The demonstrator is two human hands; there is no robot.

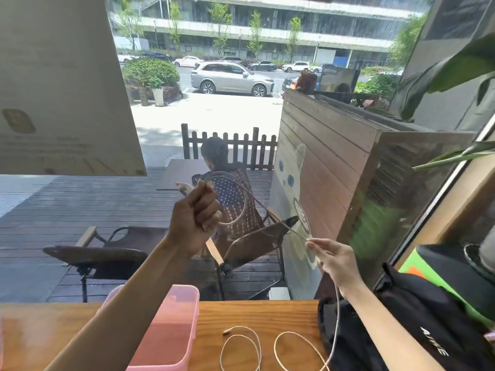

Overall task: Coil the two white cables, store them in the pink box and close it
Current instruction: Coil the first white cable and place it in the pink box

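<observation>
The left hand (pixel 194 219) is raised in front of the window, fingers curled into a near fist around a white cable (pixel 242 207). The cable loops out of that fist in 1 round turn to the hand's right, its plug end poking up past the fingertips. From the loop the same cable runs down and right to the right hand (pixel 336 263), which sits lower and pinches the cable between thumb and forefinger, the other fingers loosely bent. Below the right hand the cable drops along the wrist to the wooden table (pixel 267 314).

On the table, beneath and between the 2 hands, a second white cable (pixel 241 346) lies in loose curves, 1 plug end pointing left; whether it joins the hanging one further down I cannot tell. Under the left forearm stands the pink box (pixel 171 341), open, with the arm crossing over its left part. Just beside the right forearm, on its outer side, rests a black backpack (pixel 417 325).
</observation>
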